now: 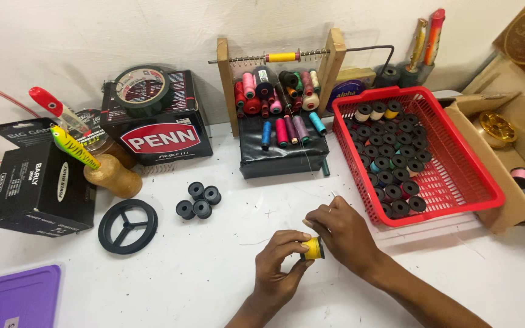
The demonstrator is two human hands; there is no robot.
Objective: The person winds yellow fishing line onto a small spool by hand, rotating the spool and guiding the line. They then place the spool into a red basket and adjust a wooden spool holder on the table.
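A small black spool wound with yellow thread (313, 248) is held low over the white table (171, 273), between both hands. My left hand (277, 267) pinches it from the left with thumb and fingers. My right hand (344, 234) grips it from the right and above, and a thin pale thread end sticks up near its fingertips. Several empty black spools (199, 200) lie in a cluster to the left of my hands.
A red plastic basket (457, 176) of wound black spools sits on the right. A wooden rack with thread cones (277, 91) stands at the back. Black boxes (159, 130), a tape roll (142, 90), fishing lures (73, 147), a black wheel (127, 226) and a purple lid (16, 297) lie left.
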